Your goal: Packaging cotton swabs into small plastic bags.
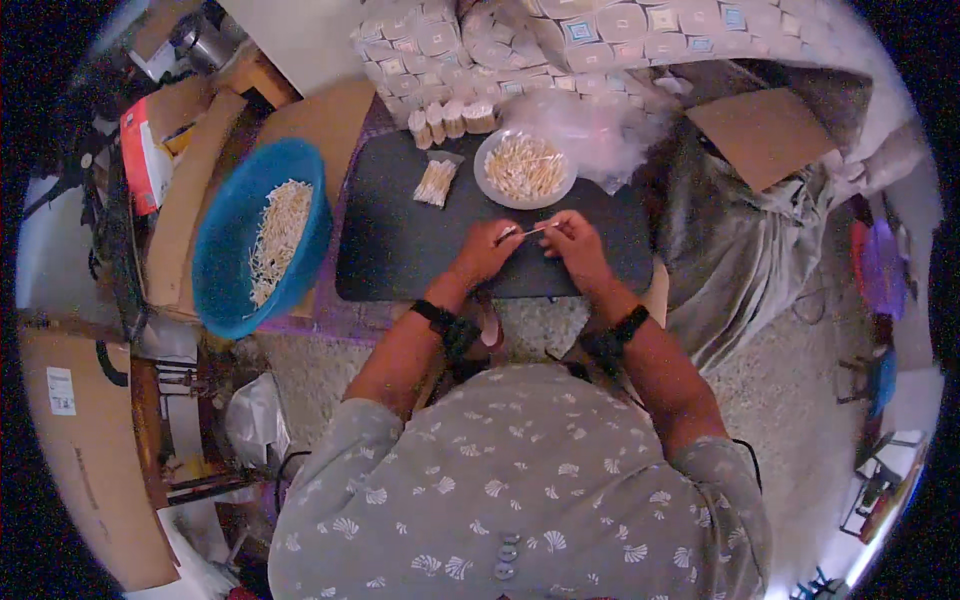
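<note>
Over the near part of a dark grey board [390, 250], my left hand [485, 252] and my right hand [577, 246] face each other, fingers closed in a pinch. A thin pale stick that looks like a cotton swab [534, 231] spans the gap between them, one end at each hand's fingertips. Just beyond the hands stands a white bowl [484, 182] full of cotton swabs with tan sticks. Left of the bowl lies a clear packet of cotton swabs [436, 181]. Several upright packed bundles of swabs [452, 121] form a row behind it.
A large blue basin [212, 262] holding many white swabs sits tilted at the left, beside cardboard [328, 125]. Clear plastic bags [600, 135] lie behind the bowl. Grey cloth [720, 265] and a cardboard piece [765, 135] are at the right. Patterned fabric [640, 30] covers the far side.
</note>
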Available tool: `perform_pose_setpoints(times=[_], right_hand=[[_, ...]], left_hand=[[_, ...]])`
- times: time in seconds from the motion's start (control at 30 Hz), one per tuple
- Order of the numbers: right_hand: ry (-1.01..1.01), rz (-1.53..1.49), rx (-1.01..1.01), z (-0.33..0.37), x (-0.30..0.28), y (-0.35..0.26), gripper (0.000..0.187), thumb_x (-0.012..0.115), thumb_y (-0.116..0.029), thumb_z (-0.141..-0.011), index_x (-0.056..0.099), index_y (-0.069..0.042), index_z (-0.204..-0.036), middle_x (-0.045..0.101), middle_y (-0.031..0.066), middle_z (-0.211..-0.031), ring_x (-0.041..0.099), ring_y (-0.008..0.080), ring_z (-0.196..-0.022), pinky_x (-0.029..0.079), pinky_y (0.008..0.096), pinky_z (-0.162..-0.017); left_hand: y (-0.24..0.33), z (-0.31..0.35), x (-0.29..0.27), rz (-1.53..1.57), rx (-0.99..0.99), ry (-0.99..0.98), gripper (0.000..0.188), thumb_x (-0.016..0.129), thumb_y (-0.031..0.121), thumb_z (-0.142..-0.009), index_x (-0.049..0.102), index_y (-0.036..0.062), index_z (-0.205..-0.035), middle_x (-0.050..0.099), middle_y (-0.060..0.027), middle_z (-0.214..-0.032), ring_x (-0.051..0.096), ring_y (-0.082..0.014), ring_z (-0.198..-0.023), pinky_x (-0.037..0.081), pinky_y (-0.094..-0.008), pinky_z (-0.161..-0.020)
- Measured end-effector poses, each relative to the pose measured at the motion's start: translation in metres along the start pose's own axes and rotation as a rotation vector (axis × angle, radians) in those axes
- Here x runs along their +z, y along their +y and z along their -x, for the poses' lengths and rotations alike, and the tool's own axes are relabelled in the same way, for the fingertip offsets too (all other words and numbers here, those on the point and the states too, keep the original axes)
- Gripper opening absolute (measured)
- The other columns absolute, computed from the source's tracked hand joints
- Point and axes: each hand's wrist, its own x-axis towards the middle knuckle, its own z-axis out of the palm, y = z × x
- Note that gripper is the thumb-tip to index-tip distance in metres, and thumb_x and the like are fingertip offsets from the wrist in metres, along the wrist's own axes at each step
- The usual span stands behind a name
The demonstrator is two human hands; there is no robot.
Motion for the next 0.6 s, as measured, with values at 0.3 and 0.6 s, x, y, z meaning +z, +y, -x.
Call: perform_pose_setpoints(times=[0.3,0.6], right_hand=[[0.021,0.272,-0.015,0.005,0.004,0.003,0.016,0.059,-0.018,-0.090,0.058,-0.004,-0.097,0.062,0.0051,-0.078,0.060,0.0129,-0.065,0.050,0.0282,-0.057],[0.094,0.488,-0.034,0.003,0.014,0.006,0.018,0.060,-0.019,-0.087,0.060,-0.003,-0.094,0.063,0.0071,-0.078,0.060,0.0152,-0.059,0.051,0.0298,-0.054]], left_hand=[[-0.002,0.008,0.005,0.122,-0.128,0.067,0.017,0.064,0.021,-0.083,0.058,0.0071,-0.092,0.056,-0.0033,-0.069,0.050,-0.0134,-0.060,0.042,-0.0304,-0.056],[0.011,0.008,-0.007,0.135,-0.237,0.054,0.017,0.060,0.022,-0.087,0.057,0.0075,-0.095,0.060,-0.0044,-0.080,0.056,-0.0156,-0.072,0.047,-0.0312,-0.068]])
